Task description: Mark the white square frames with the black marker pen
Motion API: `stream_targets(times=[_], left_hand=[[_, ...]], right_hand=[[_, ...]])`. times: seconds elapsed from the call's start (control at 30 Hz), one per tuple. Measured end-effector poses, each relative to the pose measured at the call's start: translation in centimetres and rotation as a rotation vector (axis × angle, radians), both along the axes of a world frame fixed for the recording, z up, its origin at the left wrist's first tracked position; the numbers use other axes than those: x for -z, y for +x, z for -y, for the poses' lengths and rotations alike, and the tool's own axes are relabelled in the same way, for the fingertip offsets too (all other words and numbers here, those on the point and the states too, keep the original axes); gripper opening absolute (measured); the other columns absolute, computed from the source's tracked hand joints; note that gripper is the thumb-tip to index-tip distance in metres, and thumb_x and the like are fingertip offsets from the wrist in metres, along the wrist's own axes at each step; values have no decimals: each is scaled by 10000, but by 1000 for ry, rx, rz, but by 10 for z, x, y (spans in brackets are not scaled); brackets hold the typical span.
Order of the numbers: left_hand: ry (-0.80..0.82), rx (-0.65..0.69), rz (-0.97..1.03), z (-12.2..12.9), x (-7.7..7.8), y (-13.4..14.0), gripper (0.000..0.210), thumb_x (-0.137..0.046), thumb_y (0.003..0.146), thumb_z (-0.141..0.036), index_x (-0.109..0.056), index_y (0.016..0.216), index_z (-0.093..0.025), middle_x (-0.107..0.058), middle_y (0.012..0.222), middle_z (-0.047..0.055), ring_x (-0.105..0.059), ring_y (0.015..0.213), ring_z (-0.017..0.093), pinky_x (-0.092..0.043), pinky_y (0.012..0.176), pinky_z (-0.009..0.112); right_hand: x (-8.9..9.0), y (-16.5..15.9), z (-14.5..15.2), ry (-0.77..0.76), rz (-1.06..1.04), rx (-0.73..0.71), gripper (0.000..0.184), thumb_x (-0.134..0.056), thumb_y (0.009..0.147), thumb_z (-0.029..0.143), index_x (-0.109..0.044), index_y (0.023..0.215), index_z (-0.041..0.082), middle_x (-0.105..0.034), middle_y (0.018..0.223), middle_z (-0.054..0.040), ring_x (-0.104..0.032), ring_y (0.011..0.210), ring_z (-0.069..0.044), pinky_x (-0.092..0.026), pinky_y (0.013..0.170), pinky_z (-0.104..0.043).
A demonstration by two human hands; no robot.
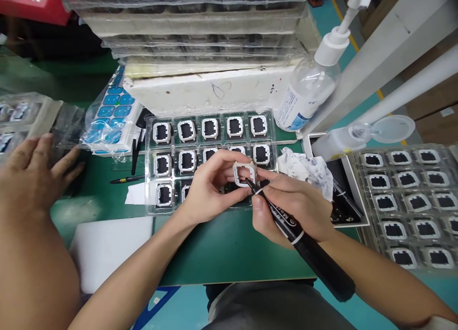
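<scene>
My left hand (209, 187) pinches a small white square frame part (244, 172) between thumb and fingers, above a clear plastic tray (148, 170). My right hand (289, 203) grips a black marker pen (307, 246), and its tip touches the lower edge of the white frame. The tray holds several white frames with black centres in rows; my hands hide its lower right pockets.
Another person's hand and arm (30, 177) rest at the left on a bagged tray (25, 113). A second tray of parts (411, 201) lies at the right. Crumpled paper (304, 168), two pump bottles (309, 82), stacked trays (186, 29) and a black pen (127, 179) surround the work area.
</scene>
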State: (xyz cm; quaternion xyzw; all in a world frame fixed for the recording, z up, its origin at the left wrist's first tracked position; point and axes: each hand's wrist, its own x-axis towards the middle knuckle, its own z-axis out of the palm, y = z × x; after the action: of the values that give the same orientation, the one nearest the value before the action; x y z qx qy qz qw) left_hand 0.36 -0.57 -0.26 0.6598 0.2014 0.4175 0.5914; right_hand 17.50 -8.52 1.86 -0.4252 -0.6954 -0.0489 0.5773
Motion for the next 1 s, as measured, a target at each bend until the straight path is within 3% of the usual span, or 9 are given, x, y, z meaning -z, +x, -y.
stream_targets(times=[0.2,0.4,0.7,0.87,1.0], left_hand=[[-53,59,45,-2,2,2,380,-868,892,-204,-618,1176,-245,-771,1119,53,-798,1009,183,-695,860,283],[-163,138,100,-3,-1,3,495,-949,824,-257,-592,1166,-271,-775,1150,43,-810,949,189,-700,841,311],[-313,241,158,-4,2,1,530,-886,850,-100,-608,1273,-257,-770,1115,45,-816,993,203,-698,872,301],[-327,223,143,-5,2,1,531,-894,839,-104,-636,1283,-237,-781,1074,33,-816,936,162,-685,864,245],[-280,140,86,-3,-1,1,495,-925,820,-167,-659,1233,-231,-802,1007,27,-820,835,153,-681,758,210]], right_hand=[[1,-1,0,19,-7,-56,206,-719,866,75,-639,1011,198,-689,754,17,-745,673,-161,-745,935,-389],[-1,-1,-1,32,5,-97,226,-697,847,74,-614,1006,213,-664,747,35,-716,624,-150,-739,957,-415],[1,-3,0,46,45,-35,187,-720,876,136,-590,941,252,-650,743,44,-683,616,-137,-730,959,-406],[2,-4,1,39,26,-45,173,-726,873,124,-608,927,239,-627,742,38,-684,627,-141,-722,986,-389],[2,-2,0,54,43,-72,129,-709,881,114,-629,927,203,-663,758,11,-713,688,-157,-729,989,-412]])
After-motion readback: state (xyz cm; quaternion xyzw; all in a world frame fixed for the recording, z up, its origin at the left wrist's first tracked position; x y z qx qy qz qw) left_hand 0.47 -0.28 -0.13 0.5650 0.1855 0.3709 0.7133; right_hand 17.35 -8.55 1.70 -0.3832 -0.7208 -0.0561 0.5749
